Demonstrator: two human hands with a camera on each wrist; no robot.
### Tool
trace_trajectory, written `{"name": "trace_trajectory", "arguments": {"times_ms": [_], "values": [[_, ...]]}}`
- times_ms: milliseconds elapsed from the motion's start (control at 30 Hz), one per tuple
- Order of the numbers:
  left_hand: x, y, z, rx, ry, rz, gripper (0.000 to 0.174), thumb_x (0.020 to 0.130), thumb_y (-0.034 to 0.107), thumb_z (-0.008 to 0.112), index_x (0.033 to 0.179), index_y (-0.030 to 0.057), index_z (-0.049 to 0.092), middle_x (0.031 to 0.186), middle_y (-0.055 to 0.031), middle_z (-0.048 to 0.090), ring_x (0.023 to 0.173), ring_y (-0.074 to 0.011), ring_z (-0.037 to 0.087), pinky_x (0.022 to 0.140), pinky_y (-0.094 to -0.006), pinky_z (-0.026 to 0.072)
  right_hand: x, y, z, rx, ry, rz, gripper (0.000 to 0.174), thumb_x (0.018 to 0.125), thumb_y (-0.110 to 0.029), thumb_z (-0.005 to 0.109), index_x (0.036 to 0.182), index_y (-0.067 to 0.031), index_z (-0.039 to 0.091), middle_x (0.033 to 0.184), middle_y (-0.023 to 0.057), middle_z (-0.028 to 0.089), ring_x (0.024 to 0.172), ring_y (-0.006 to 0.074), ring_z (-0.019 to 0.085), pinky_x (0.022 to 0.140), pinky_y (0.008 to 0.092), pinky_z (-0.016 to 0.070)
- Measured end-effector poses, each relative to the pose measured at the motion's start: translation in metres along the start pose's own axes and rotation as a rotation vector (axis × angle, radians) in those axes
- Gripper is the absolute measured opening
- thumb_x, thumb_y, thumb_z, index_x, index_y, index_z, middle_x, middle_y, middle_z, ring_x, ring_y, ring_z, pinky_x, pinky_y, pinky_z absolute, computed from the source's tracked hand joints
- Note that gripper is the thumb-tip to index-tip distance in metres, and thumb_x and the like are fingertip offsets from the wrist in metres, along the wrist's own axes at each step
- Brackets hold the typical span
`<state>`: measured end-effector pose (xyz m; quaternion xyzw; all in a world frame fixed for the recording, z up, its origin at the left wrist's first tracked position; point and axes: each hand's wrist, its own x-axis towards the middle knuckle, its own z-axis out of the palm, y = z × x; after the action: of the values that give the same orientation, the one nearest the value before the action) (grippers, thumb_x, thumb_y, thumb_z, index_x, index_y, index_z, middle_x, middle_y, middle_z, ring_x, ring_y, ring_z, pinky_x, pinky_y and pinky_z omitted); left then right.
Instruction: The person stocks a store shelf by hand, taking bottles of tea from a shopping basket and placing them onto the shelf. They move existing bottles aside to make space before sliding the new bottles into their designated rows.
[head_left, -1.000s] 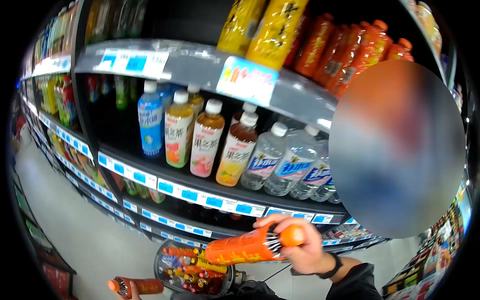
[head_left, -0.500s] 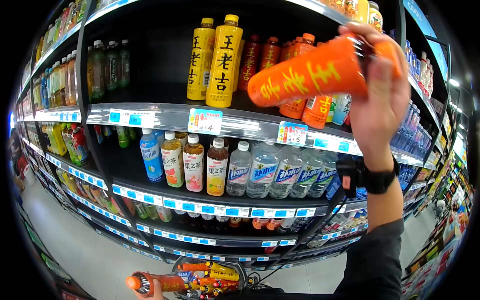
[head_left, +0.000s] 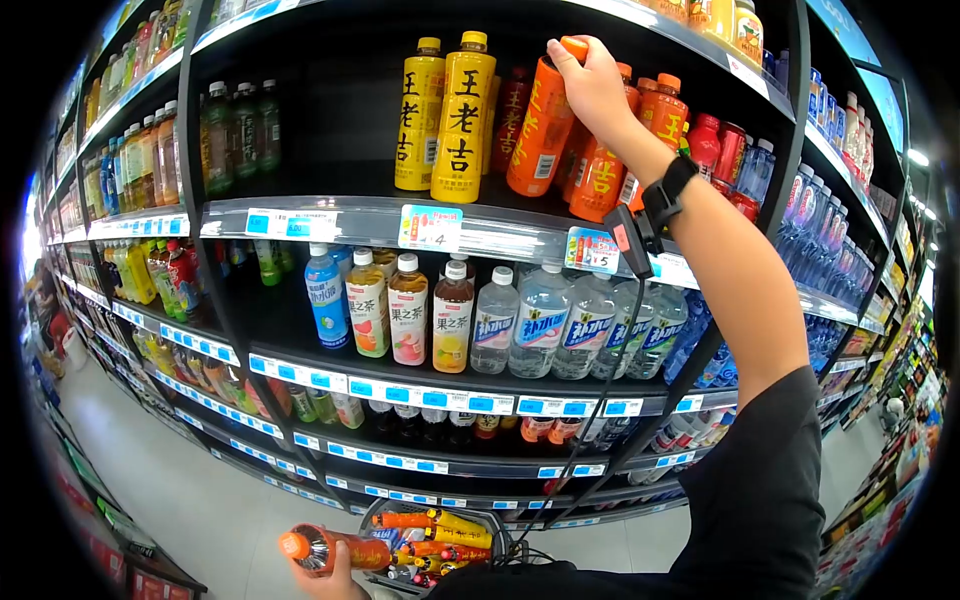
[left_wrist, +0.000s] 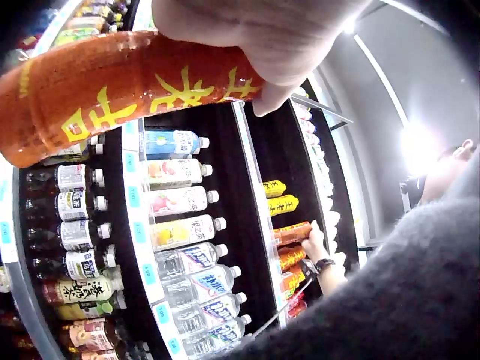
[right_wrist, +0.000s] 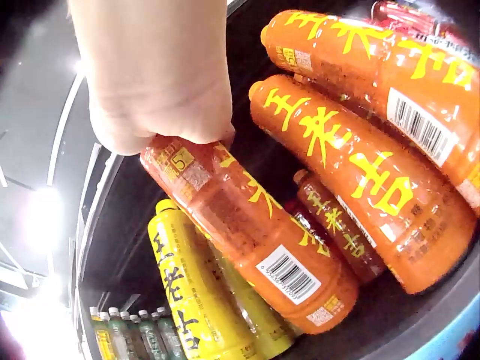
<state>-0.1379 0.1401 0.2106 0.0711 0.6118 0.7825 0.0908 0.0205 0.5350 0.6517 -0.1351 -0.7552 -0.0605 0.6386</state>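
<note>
My right hand (head_left: 590, 85) grips the cap end of an orange bottle (head_left: 538, 125) with yellow characters, standing it upright on the upper shelf (head_left: 340, 215) beside two yellow bottles (head_left: 462, 115) and other orange bottles (head_left: 605, 170). The right wrist view shows this hand (right_wrist: 161, 75) curled round the orange bottle's (right_wrist: 255, 232) top, next to more orange bottles (right_wrist: 360, 172). Low down, my left hand (head_left: 325, 578) holds a dark red-orange bottle (head_left: 325, 550) lying sideways over the basket (head_left: 435, 550). In the left wrist view the fingers (left_wrist: 255, 34) wrap that bottle (left_wrist: 112, 90).
Shelves of drinks fill the view: tea and water bottles (head_left: 500, 320) on the middle shelf, blue price tags (head_left: 400, 390) along the edges. The basket holds several orange and yellow bottles. An aisle floor (head_left: 170, 490) runs off to the left; more shelving (head_left: 880, 420) stands at the right.
My right hand has carried the orange bottle from a tilted position in front of the shelf to upright on the upper shelf. The left hand's bottle stays low by the basket.
</note>
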Motion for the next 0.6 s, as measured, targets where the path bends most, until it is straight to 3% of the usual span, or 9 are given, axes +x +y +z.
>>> {"name": "trace_trajectory", "arguments": {"times_ms": [100,167,400,467,600], "values": [[-0.003,0.005,0.002,0.014,0.006,-0.024,0.069,0.067,-0.004,0.071,0.131,0.001,0.043,0.111,-0.0196,0.059,0.106,-0.0289,0.063,0.094,-0.0458,0.0533,0.004,0.001,0.006,0.041,-0.003,0.106,0.041,0.095,-0.032,0.061,0.113,0.0039,0.054,0.096,0.0149,0.066,0.088,0.0237,0.065,0.079,0.0342,0.0513],[-0.002,0.003,0.002,-0.003,-0.006,-0.031,0.069,0.067,-0.004,0.072,0.13,0.0011,0.044,0.111,-0.0197,0.059,0.107,-0.0291,0.063,0.095,-0.0458,0.0529,0.007,0.001,0.007,0.112,-0.115,0.248,0.043,0.094,-0.034,0.062,0.116,0.0028,0.056,0.096,0.0164,0.066,0.087,0.0258,0.065,0.078,0.0361,0.0524],[-0.001,-0.003,0.013,-0.07,-0.025,-0.035,0.072,0.065,-0.006,0.073,0.13,0.0011,0.043,0.113,-0.0203,0.058,0.11,-0.0305,0.061,0.096,-0.0478,0.0521,0.029,0.028,0.022,-0.064,-0.149,0.203,0.045,0.089,-0.035,0.067,0.116,0.0002,0.06,0.106,0.0202,0.067,0.095,0.0322,0.066,0.086,0.0391,0.0521],[-0.001,-0.002,0.017,-0.07,-0.016,-0.048,0.073,0.065,-0.007,0.073,0.131,0.0014,0.042,0.114,-0.0205,0.058,0.111,-0.0307,0.061,0.096,-0.0482,0.0518,0.029,0.027,0.028,-0.345,0.013,0.059,0.041,0.092,-0.033,0.062,0.117,-0.001,0.061,0.103,0.019,0.068,0.094,0.0296,0.066,0.084,0.038,0.0522],[-0.003,0.003,0.025,-0.05,-0.009,-0.088,0.076,0.065,-0.01,0.072,0.133,0.002,0.041,0.115,-0.0204,0.058,0.112,-0.0307,0.06,0.097,-0.0487,0.0516,0.029,0.034,0.033,-0.333,-0.077,0.212,0.038,0.092,-0.031,0.06,0.12,-0.0049,0.061,0.109,0.0225,0.065,0.104,0.0376,0.062,0.09,0.0414,0.0502]]}}
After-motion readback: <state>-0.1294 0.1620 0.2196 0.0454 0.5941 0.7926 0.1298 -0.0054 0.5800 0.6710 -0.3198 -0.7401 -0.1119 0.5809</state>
